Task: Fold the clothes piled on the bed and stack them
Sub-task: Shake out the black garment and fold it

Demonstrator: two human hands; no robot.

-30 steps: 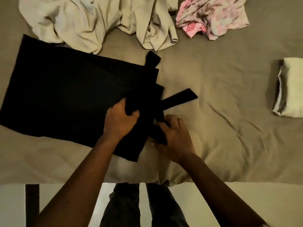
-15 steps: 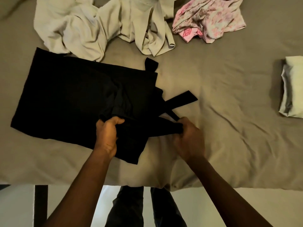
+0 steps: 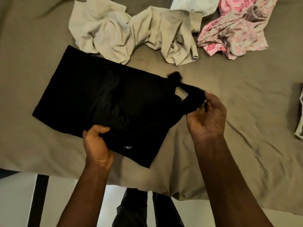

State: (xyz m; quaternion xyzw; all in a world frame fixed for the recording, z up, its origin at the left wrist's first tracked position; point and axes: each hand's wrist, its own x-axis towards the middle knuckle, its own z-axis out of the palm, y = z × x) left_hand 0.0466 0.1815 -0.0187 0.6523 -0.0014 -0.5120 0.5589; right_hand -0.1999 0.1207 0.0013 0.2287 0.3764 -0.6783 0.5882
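Strap [image 3: 191, 93] drawn farther right than half a second ago, and the black garment [image 3: 98, 99] pulled flatter.
It lies spread on the bed [image 3: 246, 95] near the front edge, matte and dark, with a small pale mark by its near hem (too small to read); the left hand [image 3: 96, 145] grips that hem with curled fingers, and the right hand [image 3: 206, 115] pinches the twisted strap. Crumpled beige clothes [image 3: 131, 33] and a pink patterned piece [image 3: 234, 31] lie beyond; a folded pale item [image 3: 299, 118] sits far right.

The bed [image 3: 237, 89] bears a black garment [image 3: 98, 95], cream clothes [image 3: 131, 33] and a pink garment [image 3: 234, 30].
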